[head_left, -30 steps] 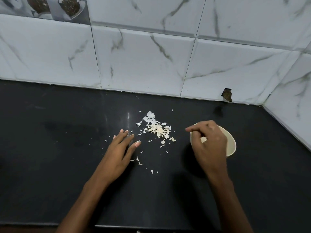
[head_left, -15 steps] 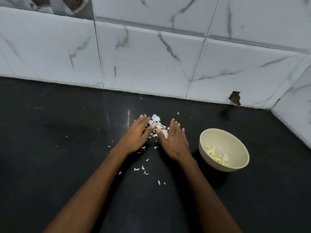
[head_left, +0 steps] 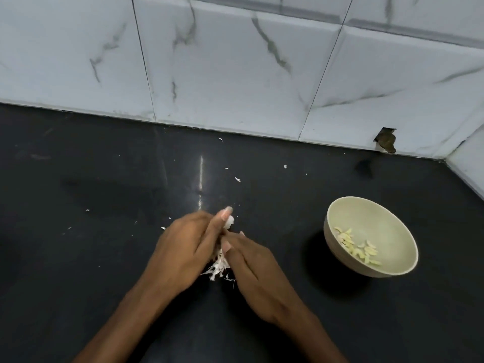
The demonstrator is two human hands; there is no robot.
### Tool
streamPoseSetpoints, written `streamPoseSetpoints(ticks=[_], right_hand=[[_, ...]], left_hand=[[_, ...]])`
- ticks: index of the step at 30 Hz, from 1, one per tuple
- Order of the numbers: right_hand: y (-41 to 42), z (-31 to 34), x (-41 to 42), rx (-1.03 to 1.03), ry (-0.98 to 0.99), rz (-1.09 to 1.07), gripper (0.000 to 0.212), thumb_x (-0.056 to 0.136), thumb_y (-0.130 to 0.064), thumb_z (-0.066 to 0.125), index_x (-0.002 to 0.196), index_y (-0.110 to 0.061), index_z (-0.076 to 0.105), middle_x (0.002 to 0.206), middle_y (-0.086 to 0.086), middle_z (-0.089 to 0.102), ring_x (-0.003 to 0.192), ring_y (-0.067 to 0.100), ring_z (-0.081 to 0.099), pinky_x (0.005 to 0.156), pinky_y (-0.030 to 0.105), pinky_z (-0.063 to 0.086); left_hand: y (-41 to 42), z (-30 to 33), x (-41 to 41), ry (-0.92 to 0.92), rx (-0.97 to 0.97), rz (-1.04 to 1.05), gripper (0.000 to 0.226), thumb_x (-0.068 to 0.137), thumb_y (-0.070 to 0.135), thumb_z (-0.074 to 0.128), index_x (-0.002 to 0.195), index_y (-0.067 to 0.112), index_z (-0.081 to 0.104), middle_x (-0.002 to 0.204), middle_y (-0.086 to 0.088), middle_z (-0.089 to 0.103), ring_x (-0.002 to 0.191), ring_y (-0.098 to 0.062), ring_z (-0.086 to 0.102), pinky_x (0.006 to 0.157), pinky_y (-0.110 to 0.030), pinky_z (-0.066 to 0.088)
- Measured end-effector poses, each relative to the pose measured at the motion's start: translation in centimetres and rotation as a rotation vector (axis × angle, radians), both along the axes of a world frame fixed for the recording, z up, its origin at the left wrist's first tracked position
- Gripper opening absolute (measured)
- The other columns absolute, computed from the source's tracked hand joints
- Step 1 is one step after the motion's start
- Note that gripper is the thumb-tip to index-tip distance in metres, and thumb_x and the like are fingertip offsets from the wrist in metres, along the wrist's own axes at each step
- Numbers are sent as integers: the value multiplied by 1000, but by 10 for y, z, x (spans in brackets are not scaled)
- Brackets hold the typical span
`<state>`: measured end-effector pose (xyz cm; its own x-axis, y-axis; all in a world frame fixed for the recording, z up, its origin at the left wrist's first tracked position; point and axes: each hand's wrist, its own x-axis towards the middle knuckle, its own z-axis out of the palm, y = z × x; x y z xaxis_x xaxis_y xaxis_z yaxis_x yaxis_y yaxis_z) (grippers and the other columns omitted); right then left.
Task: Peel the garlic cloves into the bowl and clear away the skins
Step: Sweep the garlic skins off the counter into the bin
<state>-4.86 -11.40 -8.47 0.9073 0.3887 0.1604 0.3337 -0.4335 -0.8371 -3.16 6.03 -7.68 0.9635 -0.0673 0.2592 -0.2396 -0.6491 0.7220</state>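
Observation:
A cream bowl [head_left: 392, 218] stands on the black counter at the right, with several peeled garlic cloves [head_left: 358, 247] lying in it. At the counter's middle my left hand [head_left: 183, 252] and my right hand [head_left: 251, 268] are pressed together, side by side. A bunch of white garlic skins [head_left: 218, 268] is squeezed between them and sticks out below and above the fingers. Both hands have fingers curled round the skins. Small skin flakes [head_left: 237, 179] lie scattered on the counter beyond the hands.
The black counter [head_left: 104, 258] meets a white marble-tiled wall [head_left: 235, 74] at the back and another at the right. A broken hole in the tile [head_left: 385, 140] sits near the back right corner.
My hands have swept the spread-out pile of skins together and pulled it toward me, closing round it. The bowl sits uncovered at the right.

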Motion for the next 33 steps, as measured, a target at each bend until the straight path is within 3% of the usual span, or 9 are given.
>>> streamPoseSetpoints(ticks=[2, 6, 8, 10, 14, 18, 23, 27, 33], right_hand=[[-1, 8, 10, 95, -37, -211, 38, 111, -36, 43, 102, -19, 76, 97, -10, 76, 95, 6, 71, 93, 34, 53], [-13, 15, 78, 113, -215, -557, 33, 106, -32, 54, 90, -18, 79, 87, -5, 73, 85, 10, 68, 79, 23, 47], [-19, 14, 118, 14, -186, -676, 32, 107, -33, 52, 103, -13, 77, 107, 6, 68, 103, 20, 63, 87, 24, 40], [-27, 4, 152, -134, -77, -791, 44, 108, -41, 46, 131, -9, 65, 137, 14, 56, 129, 29, 50, 108, 32, 36], [-42, -14, 188, -356, 62, -910, 86, 105, -61, 36, 160, 3, 22, 168, 28, 16, 158, 38, 10, 130, 48, 3], [-46, -14, 207, -620, 156, -775, 103, 99, -77, 17, 163, 3, 4, 171, 26, 0, 161, 32, -7, 129, 44, -9], [-34, -15, 190, -753, 73, -467, 88, 106, -66, 13, 164, 1, 3, 173, 18, -5, 161, 24, -10, 130, 40, -8], [-25, -13, 154, -763, -12, -211, 69, 112, -48, 17, 165, -6, 6, 174, 10, -4, 160, 16, -10, 129, 34, -10], [-3, -14, 72, -642, -124, 29, 57, 113, -33, 19, 166, -12, 11, 174, 2, 2, 158, 3, -7, 129, 28, -7]], left_hand=[[4, 0, 5, -58, 37, 87, 67, 106, 66, 31, 76, 18, 67, 77, 7, 64, 76, -10, 63, 73, -38, 51], [1, -6, 59, -184, 109, 55, 62, 106, 61, 35, 96, 19, 80, 108, 7, 70, 101, -15, 61, 92, -35, 47], [-6, -14, 104, -157, 145, -19, 60, 104, 64, 36, 117, 24, 78, 130, 1, 68, 126, -20, 57, 107, -41, 43], [-18, -19, 141, -31, 198, -87, 59, 104, 63, 40, 141, 25, 64, 155, -3, 52, 150, -20, 37, 123, -47, 29], [-35, -35, 174, 50, 452, -222, 75, 104, 65, 29, 163, 20, 29, 172, 2, 16, 159, -10, 5, 130, -44, 1], [-27, -40, 177, -26, 538, -319, 59, 111, 46, 31, 162, 15, 29, 172, -1, 15, 159, -10, 7, 129, -35, 0], [-13, -37, 154, -46, 399, -355, 50, 112, 33, 40, 157, 12, 41, 168, -3, 28, 157, -12, 20, 129, -32, 7], [-2, -37, 115, -14, 330, -359, 56, 108, 44, 38, 156, 16, 45, 165, 1, 34, 155, -6, 22, 130, -37, 14], [24, -26, 41, 58, 200, -377, 41, 111, 32, 45, 150, 25, 52, 159, 11, 40, 148, 13, 24, 123, -11, 6]])
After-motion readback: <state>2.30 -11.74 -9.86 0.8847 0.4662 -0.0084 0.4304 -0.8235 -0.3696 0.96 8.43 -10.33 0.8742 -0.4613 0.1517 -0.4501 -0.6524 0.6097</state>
